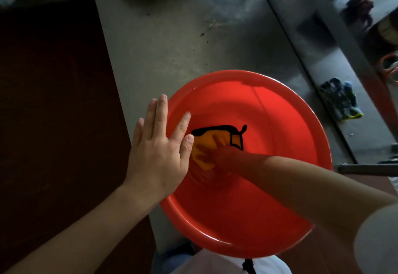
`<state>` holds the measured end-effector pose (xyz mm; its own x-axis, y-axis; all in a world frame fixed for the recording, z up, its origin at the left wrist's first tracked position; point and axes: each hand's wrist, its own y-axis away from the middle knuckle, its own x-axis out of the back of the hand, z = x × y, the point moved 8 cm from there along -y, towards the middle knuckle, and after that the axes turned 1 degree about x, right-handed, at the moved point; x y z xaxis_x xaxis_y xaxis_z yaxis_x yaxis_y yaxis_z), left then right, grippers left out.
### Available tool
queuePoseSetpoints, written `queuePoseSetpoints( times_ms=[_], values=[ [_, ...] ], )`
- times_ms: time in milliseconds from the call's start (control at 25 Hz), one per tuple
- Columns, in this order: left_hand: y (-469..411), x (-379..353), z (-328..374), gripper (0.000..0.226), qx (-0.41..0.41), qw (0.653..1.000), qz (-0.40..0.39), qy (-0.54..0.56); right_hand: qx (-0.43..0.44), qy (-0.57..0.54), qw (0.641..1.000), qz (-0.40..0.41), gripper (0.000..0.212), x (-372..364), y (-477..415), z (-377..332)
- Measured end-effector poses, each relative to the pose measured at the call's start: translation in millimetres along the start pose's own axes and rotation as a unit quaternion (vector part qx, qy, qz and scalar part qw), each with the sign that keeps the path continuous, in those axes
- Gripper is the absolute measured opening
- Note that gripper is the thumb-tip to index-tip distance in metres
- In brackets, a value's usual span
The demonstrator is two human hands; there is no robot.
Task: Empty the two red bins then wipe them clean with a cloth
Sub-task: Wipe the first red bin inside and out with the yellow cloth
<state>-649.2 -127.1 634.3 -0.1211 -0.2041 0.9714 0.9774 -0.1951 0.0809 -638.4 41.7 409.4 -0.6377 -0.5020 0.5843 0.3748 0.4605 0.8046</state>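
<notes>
Red bin [247, 77] sits on the steel table [161, 36]; inside, the right hand [221, 157] presses the orange cloth [206, 140] with spread fingers near its left wall, just beside the left hand [157, 151], which lies flat on that rim

Left hand [158, 151] flat, right hand [221, 157] fingers splayed

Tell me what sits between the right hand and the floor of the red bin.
The head view shows an orange cloth with black edging there: the right hand presses it against the floor of the red bin.
</notes>
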Motion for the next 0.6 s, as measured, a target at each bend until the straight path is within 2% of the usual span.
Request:
queuePoseSetpoints(
  times_ms=[160, 320, 520, 600],
  values=[
    [0, 0, 2, 0.055, -0.004, 1.000, 0.006, -0.003, 0.075, 0.146, 0.983, -0.081, 0.064, -63, 16, -36],
    [1, 0, 2, 0.055, -0.007, 1.000, 0.008, -0.004, 0.093, 0.160, 0.980, -0.075, 0.062, -68, 12, -20],
    [0, -1, 3, 0.054, -0.009, 1.000, 0.014, 0.001, -0.001, 0.009, 1.000, 0.001, 0.067, -24, -7, 37],
    [-1, -1, 2, 0.054, -0.007, 1.000, 0.014, 0.001, -0.041, -0.111, 0.992, 0.051, 0.059, -2, -3, 47]
  ],
)
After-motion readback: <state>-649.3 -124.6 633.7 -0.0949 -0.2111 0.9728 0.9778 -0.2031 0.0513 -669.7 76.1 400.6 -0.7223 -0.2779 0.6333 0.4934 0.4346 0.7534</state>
